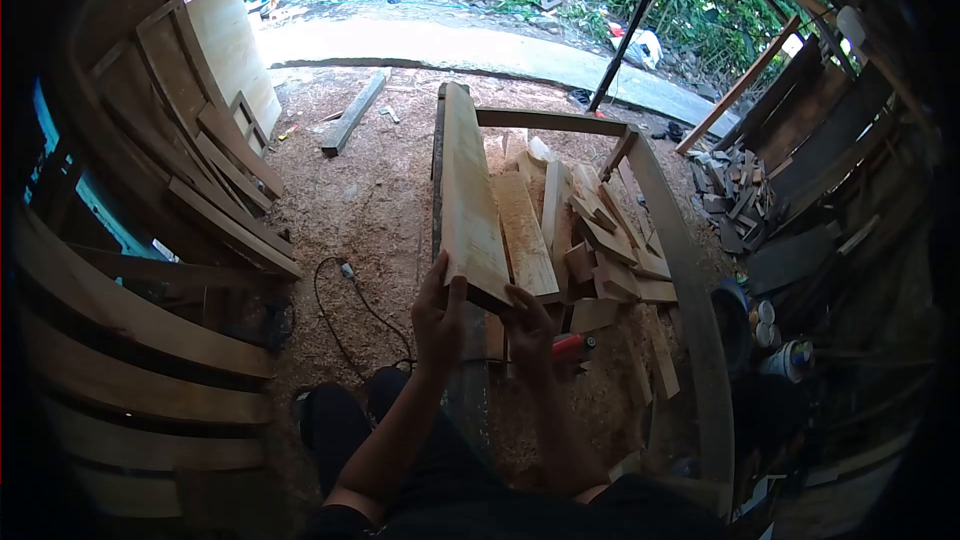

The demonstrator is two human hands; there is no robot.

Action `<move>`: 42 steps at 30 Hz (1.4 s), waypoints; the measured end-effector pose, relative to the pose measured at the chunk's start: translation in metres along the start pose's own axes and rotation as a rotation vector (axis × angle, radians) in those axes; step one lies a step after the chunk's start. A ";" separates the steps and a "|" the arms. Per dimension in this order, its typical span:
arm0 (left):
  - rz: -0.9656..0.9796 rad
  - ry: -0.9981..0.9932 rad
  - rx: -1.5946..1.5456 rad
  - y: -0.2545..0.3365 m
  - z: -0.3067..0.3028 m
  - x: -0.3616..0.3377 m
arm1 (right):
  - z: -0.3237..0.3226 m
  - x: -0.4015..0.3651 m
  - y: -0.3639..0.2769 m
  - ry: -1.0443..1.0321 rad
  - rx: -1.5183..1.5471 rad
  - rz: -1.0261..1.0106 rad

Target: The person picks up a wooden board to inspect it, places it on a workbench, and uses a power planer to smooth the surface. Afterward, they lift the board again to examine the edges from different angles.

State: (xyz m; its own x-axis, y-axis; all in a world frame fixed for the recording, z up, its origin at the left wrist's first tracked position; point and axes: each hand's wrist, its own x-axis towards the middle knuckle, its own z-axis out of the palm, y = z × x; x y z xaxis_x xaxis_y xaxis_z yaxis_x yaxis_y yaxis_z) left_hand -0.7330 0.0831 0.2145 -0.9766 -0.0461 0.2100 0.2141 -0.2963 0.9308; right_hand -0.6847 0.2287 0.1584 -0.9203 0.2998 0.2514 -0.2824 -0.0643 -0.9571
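A long, wide wooden plank (470, 205) points away from me, its near end between my two hands. My left hand (438, 315) is closed around the plank's near left corner, thumb along the top. At the near right corner, my right hand (528, 330) grips the same plank. The plank's far end overlaps a dark beam of the wooden frame (548, 121). Just to the right lies another board (527, 240), beside a pile of cut wood pieces (605, 230). A red tool (572, 344) sits close by my right hand.
Curved wooden panels (150, 370) stack along the left. A black cable with a plug (347, 270) lies on the shavings-covered floor. One loose beam (357, 112) rests farther off. Paint cans (790, 360) and scrap wood (735, 195) stand at right, near a dark pole (632, 25).
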 end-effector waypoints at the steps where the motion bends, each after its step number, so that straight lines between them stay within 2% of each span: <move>1: 0.002 0.005 -0.004 0.000 0.001 -0.001 | 0.002 -0.004 0.004 -0.006 -0.003 -0.002; 3: -0.029 0.019 0.032 0.000 0.003 -0.001 | 0.006 -0.006 0.015 0.097 0.052 -0.039; 5: -0.019 0.050 0.056 0.003 -0.001 0.002 | 0.004 0.001 0.021 0.099 0.094 -0.065; 7: -0.016 0.074 0.082 0.000 -0.007 0.001 | -0.001 0.012 0.015 0.059 0.180 0.016; 8: -0.052 0.098 -0.047 -0.009 -0.014 0.002 | -0.005 0.015 0.018 0.089 0.339 0.154; 9: -0.088 0.122 -0.176 -0.011 -0.020 0.003 | 0.000 0.022 0.012 0.094 0.343 0.153; 11: -0.140 0.121 -0.226 -0.016 -0.035 0.002 | 0.009 0.040 0.001 0.144 0.467 0.345; 13: -0.097 0.142 -0.188 -0.023 -0.050 -0.003 | 0.008 0.056 0.021 0.057 0.451 0.386; 15: -0.098 0.114 -0.205 -0.018 -0.065 -0.012 | 0.018 0.064 0.012 -0.145 0.451 0.507; 16: -0.092 0.126 -0.156 -0.019 -0.074 -0.019 | 0.022 0.067 0.020 -0.181 0.432 0.555; 19: -0.118 0.134 -0.097 -0.013 -0.094 -0.050 | 0.060 0.053 0.045 -0.145 0.329 0.445; 20: -0.130 0.145 -0.070 -0.009 -0.099 -0.060 | 0.072 0.046 0.034 -0.078 0.279 0.486; 24: -0.131 0.164 0.023 0.035 -0.110 -0.082 | 0.094 0.012 0.020 -0.040 0.369 0.524; 26: -0.100 0.153 0.079 0.052 -0.111 -0.094 | 0.094 -0.003 0.016 -0.026 0.433 0.537; 28: -0.036 0.084 0.289 0.061 -0.102 -0.102 | 0.088 -0.011 0.027 0.009 0.547 0.567; 31: -0.045 0.082 0.354 0.060 -0.085 -0.098 | 0.078 -0.003 0.035 0.026 0.519 0.578; 35: -0.048 0.117 0.296 0.040 -0.070 -0.066 | 0.068 0.036 0.038 -0.026 0.426 0.578; 37: -0.119 0.103 0.273 0.052 -0.059 -0.050 | 0.069 0.051 0.042 -0.048 0.546 0.540; 38: -0.061 0.107 0.264 0.051 -0.055 -0.046 | 0.068 0.054 0.044 -0.051 0.575 0.556; 42: 0.034 0.067 0.445 0.068 -0.052 -0.074 | 0.056 0.027 0.025 -0.087 0.410 0.501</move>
State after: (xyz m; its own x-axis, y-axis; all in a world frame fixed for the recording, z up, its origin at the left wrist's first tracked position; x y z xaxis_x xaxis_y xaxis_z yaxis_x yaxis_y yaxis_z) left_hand -0.6475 0.0171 0.2465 -0.9648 -0.1152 0.2363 0.2190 0.1447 0.9649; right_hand -0.7315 0.1814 0.1495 -0.9810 0.0626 -0.1837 0.1217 -0.5391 -0.8334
